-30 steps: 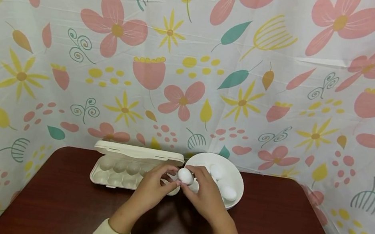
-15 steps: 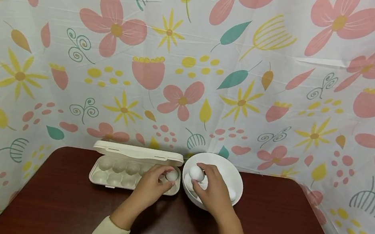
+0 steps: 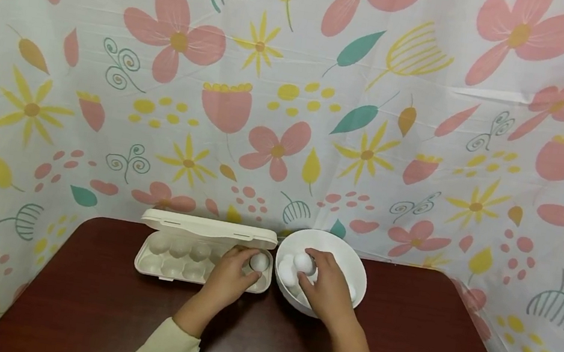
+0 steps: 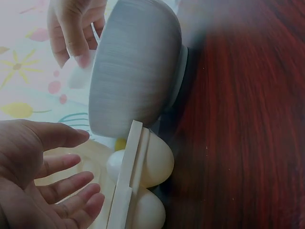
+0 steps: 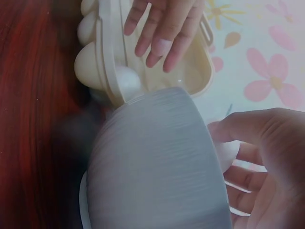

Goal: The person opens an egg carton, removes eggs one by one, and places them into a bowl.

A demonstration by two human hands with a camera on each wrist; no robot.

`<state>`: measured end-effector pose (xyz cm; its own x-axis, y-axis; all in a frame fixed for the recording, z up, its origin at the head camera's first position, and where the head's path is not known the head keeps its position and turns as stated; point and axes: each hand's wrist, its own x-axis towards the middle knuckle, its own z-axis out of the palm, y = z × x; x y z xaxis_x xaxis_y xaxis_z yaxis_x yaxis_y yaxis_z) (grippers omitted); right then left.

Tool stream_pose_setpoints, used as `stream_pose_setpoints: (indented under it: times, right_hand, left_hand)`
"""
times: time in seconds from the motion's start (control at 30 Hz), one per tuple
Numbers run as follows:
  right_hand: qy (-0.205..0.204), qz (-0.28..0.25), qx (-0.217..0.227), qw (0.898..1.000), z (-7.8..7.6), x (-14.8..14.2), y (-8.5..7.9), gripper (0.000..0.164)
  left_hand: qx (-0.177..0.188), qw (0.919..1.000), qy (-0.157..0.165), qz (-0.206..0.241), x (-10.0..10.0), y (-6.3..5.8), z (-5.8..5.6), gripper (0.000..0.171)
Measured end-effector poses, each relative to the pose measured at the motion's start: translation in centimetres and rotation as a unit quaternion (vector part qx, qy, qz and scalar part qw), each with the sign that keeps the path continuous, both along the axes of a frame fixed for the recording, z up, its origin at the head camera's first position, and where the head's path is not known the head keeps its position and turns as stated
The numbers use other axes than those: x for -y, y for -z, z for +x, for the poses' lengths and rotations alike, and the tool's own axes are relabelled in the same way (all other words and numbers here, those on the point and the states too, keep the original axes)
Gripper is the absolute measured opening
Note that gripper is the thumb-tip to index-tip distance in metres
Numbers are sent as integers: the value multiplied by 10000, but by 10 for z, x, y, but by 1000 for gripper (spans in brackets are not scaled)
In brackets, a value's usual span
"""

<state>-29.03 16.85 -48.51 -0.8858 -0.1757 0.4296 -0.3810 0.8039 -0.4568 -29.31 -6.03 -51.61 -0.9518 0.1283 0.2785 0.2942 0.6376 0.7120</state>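
A white egg [image 3: 259, 262] sits at the right end of the cream egg carton [image 3: 150, 266], whose lid stands raised. My left hand [image 3: 230, 275] is over that end; in the left wrist view its fingers [image 4: 71, 188] are spread and apart from the egg. With thumb and fingers my right hand [image 3: 328, 295] holds another white egg [image 3: 304, 263] over the white bowl [image 3: 348, 259]. The bowl's side hides part of that egg [image 5: 228, 153] in the right wrist view. Several white eggs [image 3: 287, 271] lie in the bowl, partly hidden by the right hand.
Carton and bowl stand side by side at the back of the dark red-brown table [image 3: 93, 306]. Close behind them hangs a flowered cloth [image 3: 283, 97]. The raised lid [image 3: 208, 227] leans toward the cloth.
Both hands met at one egg between carton and bowl; they have since parted. My left hand moved over the carton and released an egg there. My right hand moved over the bowl, holding an egg.
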Motion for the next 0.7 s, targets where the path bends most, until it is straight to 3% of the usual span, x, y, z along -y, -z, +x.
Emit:
stream_pose_setpoints:
  times: [0.37,0.7]
  right_hand:
    - [355,268,312,9985,-1,-4,5,49]
    - [560,694,469,9949,-3,-5,6,44]
  left_hand:
    - [-59,9999,-10,-150,-6,4,-9,43]
    - [-474,9972,-168,-554,-12,12,-20,39]
